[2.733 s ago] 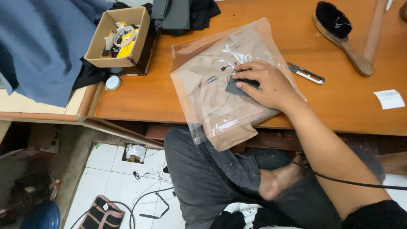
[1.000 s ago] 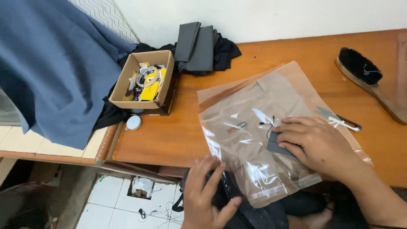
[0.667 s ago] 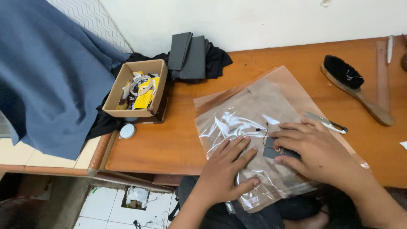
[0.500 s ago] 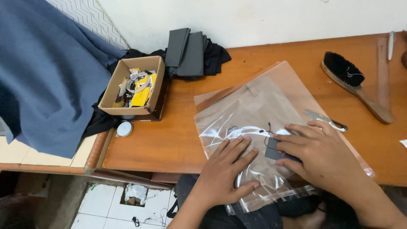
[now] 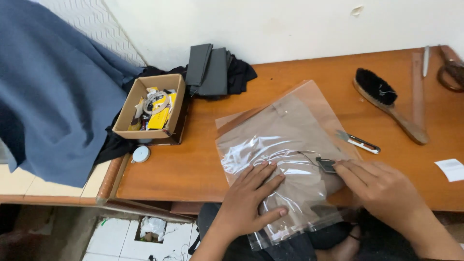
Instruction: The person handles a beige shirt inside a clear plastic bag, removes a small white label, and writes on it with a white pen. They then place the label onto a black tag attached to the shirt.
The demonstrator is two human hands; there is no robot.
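A large blue cloth [image 5: 53,92] drapes over the left of the frame, and the wooden table [image 5: 309,77] fills the middle and right. On the table's near edge, at lower centre, lies a clear plastic bag [image 5: 285,159] holding a folded tan garment [image 5: 290,130], its lower end hanging past the edge toward the person's lap. The step in hand looks like flattening and closing the packed bag: the left hand [image 5: 253,195] lies flat and spread on the plastic, palm down, holding nothing, while the right hand [image 5: 382,186] reaches in from the lower right, fingers extended and close together, their tips touching a small dark tag [image 5: 326,165] on a thin string at the bag's right side. The next move seems to call for steady pressure from the left palm while the right settles the tag. Upper left sits a cardboard box [image 5: 150,108] of small items; right of the bag, a wooden brush [image 5: 386,104] and a small utility knife [image 5: 360,141].
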